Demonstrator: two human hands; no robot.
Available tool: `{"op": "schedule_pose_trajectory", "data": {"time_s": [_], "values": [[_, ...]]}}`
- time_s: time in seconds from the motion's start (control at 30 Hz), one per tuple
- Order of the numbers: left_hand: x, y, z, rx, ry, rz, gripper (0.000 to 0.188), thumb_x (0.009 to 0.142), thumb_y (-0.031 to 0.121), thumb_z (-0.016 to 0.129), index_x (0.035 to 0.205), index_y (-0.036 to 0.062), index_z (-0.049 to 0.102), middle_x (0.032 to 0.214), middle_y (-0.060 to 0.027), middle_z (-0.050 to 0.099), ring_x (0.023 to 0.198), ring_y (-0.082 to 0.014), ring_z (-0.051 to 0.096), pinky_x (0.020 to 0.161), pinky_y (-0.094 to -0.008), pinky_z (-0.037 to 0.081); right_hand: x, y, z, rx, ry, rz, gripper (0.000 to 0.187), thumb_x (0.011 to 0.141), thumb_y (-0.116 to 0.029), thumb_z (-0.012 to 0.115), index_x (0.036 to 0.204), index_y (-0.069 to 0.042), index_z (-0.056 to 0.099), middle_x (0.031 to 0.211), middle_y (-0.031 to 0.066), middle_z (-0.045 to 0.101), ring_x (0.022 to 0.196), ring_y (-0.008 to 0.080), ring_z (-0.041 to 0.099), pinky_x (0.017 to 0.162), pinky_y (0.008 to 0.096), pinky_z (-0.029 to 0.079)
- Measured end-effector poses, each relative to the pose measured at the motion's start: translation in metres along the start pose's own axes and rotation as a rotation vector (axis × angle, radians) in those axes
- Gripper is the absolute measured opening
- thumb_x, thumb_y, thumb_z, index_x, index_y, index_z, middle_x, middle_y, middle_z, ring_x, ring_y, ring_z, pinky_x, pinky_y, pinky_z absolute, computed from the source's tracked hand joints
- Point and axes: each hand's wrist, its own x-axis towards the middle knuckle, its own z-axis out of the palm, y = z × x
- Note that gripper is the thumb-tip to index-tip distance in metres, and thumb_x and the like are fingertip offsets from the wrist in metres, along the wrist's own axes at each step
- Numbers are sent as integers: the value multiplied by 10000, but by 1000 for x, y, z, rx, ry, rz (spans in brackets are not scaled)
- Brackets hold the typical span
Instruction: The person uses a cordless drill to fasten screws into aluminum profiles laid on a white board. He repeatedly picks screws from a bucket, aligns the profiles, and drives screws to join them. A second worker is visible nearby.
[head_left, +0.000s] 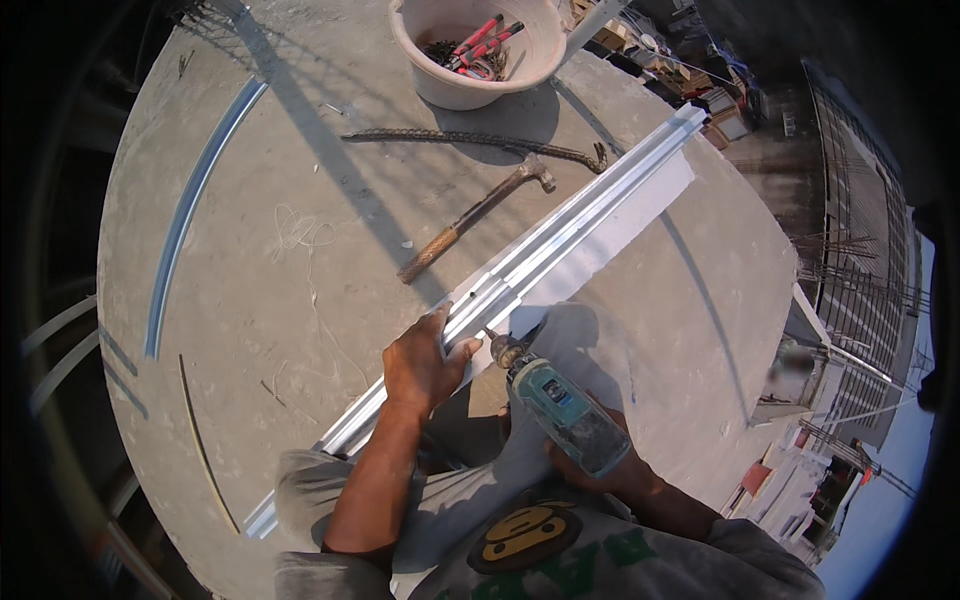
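Left hand (425, 362) is clamped over the metal channel (570, 235), thumb along the near edge and fingers over the far side, right about mid-frame. Right hand (622, 478) is wrapped round a teal cordless drill (570, 412) just right of bottom centre, though most of those fingers are hidden behind the tool. The bit points at the channel's near edge, close to the left thumb, can't tell if it's actually touching. Channel itself runs diagonally from lower left to upper right, with a pale flat strip (640, 212) showing alongside it toward the upper right. Just above centre there's a hammer (480, 213) lying on the concrete floor (690, 320), then a dark ridged bar (440, 135) with a hooked end above that. Top centre is a pale bucket (460, 94) with red-handled tools (487, 45) inside, and over at upper left lies a bluish metal strip (190, 205)
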Motion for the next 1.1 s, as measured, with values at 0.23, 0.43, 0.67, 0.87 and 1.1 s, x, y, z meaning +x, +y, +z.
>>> {"op": "schedule_pose_trajectory", "data": {"time_s": [0.23,0.43,0.67,0.87,1.1], "values": [[-3,-3,6,-95,129,143,677,768,385,816,1356,165,563,1268,-142,650,1175,-301,618,1020,-423,464,-12,-3,-9,278,44,238,452,823,-75,687,1253,10,575,1127,128,675,897,216,680,796,334,554],[-4,-6,12,25,198,280,667,756,420,816,1337,228,551,1360,-50,594,1298,-259,522,1180,-588,224,-9,4,-3,837,117,417,491,804,-92,636,1274,17,545,1120,153,669,782,242,683,703,362,587],[-11,-7,17,93,332,439,498,794,412,780,1235,256,610,1481,-88,449,1383,-302,408,1159,-643,218,-26,11,-1,899,212,337,537,795,-85,656,1308,9,525,1105,151,677,767,248,691,682,370,596],[-12,-5,26,193,308,573,277,803,377,774,989,187,700,1530,-120,397,1432,-325,343,1169,-635,187,-33,15,-6,813,242,304,548,775,-31,655,1309,2,539,1117,146,690,754,239,693,682,363,597],[-14,23,53,229,343,461,269,816,256,746,975,61,651,1532,-266,358,1416,-432,354,1139,-684,158,-48,12,6,667,264,329,532,737,-14,657,1263,6,576,1080,119,700,751,216,679,691,345,574]]}}
